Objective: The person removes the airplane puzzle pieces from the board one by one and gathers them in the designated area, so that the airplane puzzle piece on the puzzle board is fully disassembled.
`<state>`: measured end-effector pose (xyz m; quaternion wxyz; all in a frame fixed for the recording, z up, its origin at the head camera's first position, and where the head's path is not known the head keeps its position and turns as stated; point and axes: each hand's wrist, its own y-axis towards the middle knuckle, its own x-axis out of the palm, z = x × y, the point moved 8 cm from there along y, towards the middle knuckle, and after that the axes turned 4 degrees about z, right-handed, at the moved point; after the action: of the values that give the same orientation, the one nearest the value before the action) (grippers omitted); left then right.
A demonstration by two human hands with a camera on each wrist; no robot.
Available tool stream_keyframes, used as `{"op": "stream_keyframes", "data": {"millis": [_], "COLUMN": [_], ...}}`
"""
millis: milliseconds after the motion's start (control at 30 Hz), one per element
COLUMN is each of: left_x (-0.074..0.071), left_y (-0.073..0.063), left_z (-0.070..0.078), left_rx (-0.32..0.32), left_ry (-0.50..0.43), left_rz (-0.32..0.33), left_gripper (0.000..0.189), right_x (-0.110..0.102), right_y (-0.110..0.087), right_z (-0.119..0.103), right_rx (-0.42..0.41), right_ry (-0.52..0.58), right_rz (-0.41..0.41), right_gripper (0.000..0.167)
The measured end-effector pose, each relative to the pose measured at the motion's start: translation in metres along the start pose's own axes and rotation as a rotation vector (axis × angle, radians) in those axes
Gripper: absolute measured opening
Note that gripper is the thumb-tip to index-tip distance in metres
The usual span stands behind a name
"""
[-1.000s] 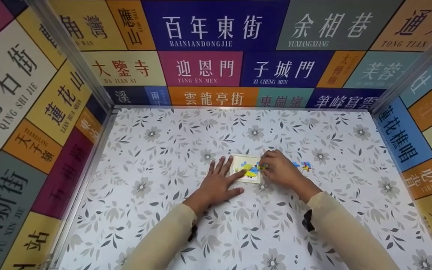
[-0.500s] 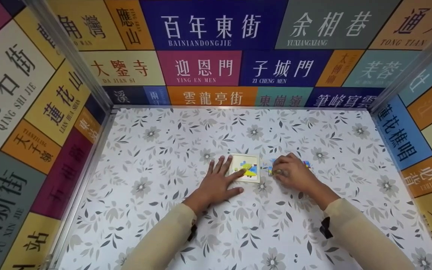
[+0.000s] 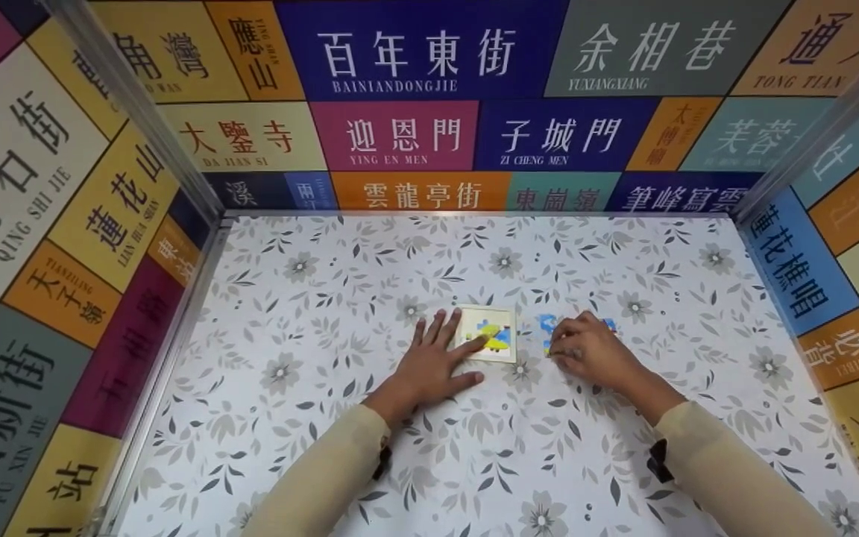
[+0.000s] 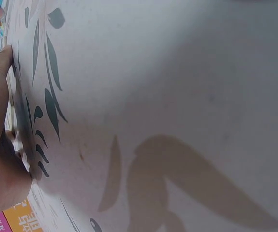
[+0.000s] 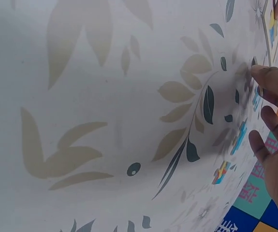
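Observation:
My left hand (image 3: pixel 429 369) lies spread beside a small square puzzle tray (image 3: pixel 514 335), its fingers straight. One fingertip presses on the joined yellow and blue puzzle pieces (image 3: pixel 501 343) inside the tray; the upper fingers touch the tray's left edge. To the right of the tray, my right hand (image 3: pixel 592 352) pinches a small puzzle piece (image 5: pixel 254 61) between thumb and fingertips, close to the tabletop. Its face is mostly hidden by the fingers. A blue loose puzzle piece (image 3: pixel 546 322) lies just behind those fingertips, and another loose piece (image 3: pixel 609 324) shows past the knuckles.
Loose puzzle pieces (image 5: pixel 221 172) lie in a row under and beyond the right hand in the right wrist view. A white tabletop (image 3: pixel 370 261) with a leaf and flower print carries everything. Walls of coloured panels with characters (image 3: pixel 400 134) border its back and sides.
My right hand has moved from the tray's right edge rightward to the loose pieces, then slightly nearer to me, uncovering a blue piece. The left hand and the tray stay put.

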<state>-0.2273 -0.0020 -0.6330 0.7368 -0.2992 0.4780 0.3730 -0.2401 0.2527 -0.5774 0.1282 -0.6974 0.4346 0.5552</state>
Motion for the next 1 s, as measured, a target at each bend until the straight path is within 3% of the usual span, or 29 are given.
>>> {"op": "stream_keyframes", "data": {"millis": [800, 1000], "left_x": [0.0018, 0.0007], "left_y": [-0.0004, -0.0008], "left_z": [-0.0004, -0.0002], "left_rx": [-0.008, -0.01], "left_ry": [-0.01, -0.019], "left_rz": [0.006, 0.007], "left_gripper": [0.072, 0.071], "right_x": [0.0058, 0.0058], "right_y": [-0.001, 0.0036], "right_z": [0.0006, -0.0018], "right_rx": [-0.026, 0.004], "right_ry": [-0.039, -0.019], "right_rz": [0.015, -0.012], "right_gripper": [0.01, 0.011]}}
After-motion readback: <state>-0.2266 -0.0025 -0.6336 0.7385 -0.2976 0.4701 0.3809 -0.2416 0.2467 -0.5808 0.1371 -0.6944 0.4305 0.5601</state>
